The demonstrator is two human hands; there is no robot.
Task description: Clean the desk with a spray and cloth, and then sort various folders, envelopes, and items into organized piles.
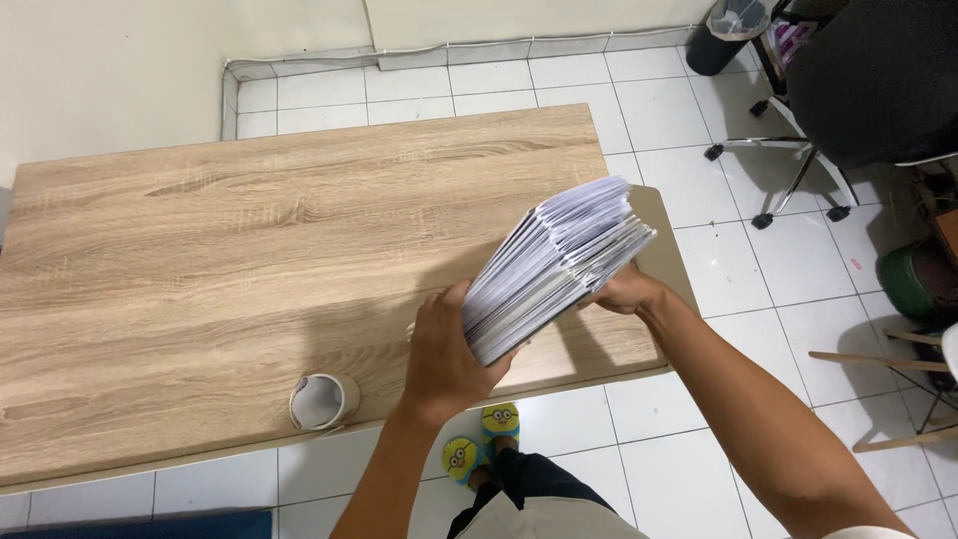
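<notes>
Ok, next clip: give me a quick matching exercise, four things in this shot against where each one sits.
Things:
1. stack of white envelopes
2. roll of tape
3. office chair
4. black bin

Places:
A. on the tiled floor by the wall, top of view
B. on the wooden table near its front edge
C. held between left hand and right hand
D. on the floor at upper right, on castors

Pairs: 1-C, 2-B, 3-D, 4-A

Packages: one thick stack of flat white mailer envelopes (554,265), grey-edged, tilted on end above the tabletop's (249,230) right edge, near its front right corner, gripped between two hands. Labels, signs, screens: none in view.
</notes>
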